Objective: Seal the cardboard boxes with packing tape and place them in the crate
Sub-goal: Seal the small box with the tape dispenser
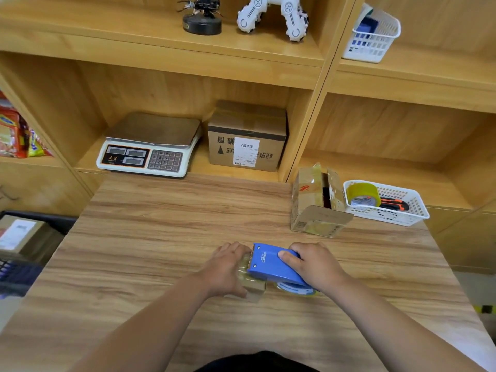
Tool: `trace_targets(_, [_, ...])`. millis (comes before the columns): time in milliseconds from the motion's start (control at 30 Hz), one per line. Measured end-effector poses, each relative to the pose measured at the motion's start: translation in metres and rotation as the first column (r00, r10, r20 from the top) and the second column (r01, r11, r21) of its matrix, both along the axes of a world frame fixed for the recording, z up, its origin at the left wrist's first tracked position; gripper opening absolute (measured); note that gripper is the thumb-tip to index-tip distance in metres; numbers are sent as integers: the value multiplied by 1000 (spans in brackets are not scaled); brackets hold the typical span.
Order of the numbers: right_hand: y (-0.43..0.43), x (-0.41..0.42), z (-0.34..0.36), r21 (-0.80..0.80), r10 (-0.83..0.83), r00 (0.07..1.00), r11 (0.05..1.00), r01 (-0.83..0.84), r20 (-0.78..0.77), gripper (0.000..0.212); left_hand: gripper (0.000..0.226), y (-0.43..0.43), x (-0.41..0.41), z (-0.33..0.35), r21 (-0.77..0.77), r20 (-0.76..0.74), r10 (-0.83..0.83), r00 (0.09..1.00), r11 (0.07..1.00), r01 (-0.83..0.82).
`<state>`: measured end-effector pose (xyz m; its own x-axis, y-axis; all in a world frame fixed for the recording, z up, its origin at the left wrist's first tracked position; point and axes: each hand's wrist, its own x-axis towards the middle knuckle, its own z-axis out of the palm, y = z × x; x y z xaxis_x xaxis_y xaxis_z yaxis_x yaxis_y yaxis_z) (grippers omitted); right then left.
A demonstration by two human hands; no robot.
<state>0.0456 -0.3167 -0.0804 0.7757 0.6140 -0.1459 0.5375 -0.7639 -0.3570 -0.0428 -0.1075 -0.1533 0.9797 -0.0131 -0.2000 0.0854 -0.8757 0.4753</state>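
One view only, from the head camera. We find both hands working on the table (161,237), towards its near edge and about midway across.

The left hand (228,267) lies over a small box (255,291). Its fingers curve across the top and its thumb is at the near side, gripping the box against the wood. Most of the box is hidden under the hand and the tool. The right hand (311,264) is closed round the rear of the blue tape dispenser (271,264), thumb on top.

The dispenser's long axis runs from near right to far left. Its toothed end sits over the box, just beside the left hand, and its roll hangs off the box's right side. Glossy tape shows on the box top; we cannot tell whether the strip is cut.

The governing relation, in our judgement, is box to crate. The dark crate (40,218) lies at far left beyond the table's left edge, well apart from the box, with one labelled box (24,234) inside. The left hand is the nearer. The wood between the box and that edge carries nothing.

A second box (314,208), flaps open, stands far right, just beside a white basket (418,208). The right hand is nearer to it.
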Motion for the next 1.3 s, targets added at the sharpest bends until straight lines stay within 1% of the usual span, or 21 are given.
trace_targets(167, [-4, 4, 1, -68, 29, 1000, 997, -28, 6, 48, 97, 0, 1, 1, -21, -14, -6, 1000, 1000, 6])
trace_targets(400, [-14, 4, -1, -31, 24, 998, 999, -25, -59, 47, 102, -2, 2, 0, -36, -40, -14, 999, 999, 12])
trace_targets(500, [-19, 7, 0, -26, 37, 998, 999, -38, -51, 46, 101, -2, 2, 0, -43, -38, -11, 999, 999, 10])
trace_targets(600, [-42, 17, 5, -75, 18, 999, 997, -20, -29, 46, 99, -1, 3, 0, -50, -38, 2, 999, 999, -4])
trace_targets(700, [-77, 24, 10, -131, -35, 999, 991, 30, -34, 41, 100, -1, 5, 2, -70, -59, 2, 998, 998, -6])
trace_targets(767, [-91, 25, 11, -128, -69, 996, 990, 62, -53, 38, 99, -2, 6, 3, -73, -70, 0, 998, 997, -6])
trace_targets(867, [-94, 25, 8, -186, -61, 996, 981, 48, -66, 35, 99, -4, 6, 6, -62, -78, -5, 997, 998, 0])
trace_targets(1033, [-84, 23, 1, -321, -33, 999, 947, 32, 2, 41, 101, -3, 5, 5, -57, -78, -5, 997, 998, 1])
trace_targets(1200, [-69, 19, -3, -412, 47, 995, 911, -8, 83, 45, 104, -6, 5, 6, -51, -109, -4, 994, 999, -1])
trace_targets(1300, [-59, 15, -6, -434, 76, 990, 901, -16, 121, 47, 103, -7, 4, 9, -22, -91, -19, 996, 1000, 17])
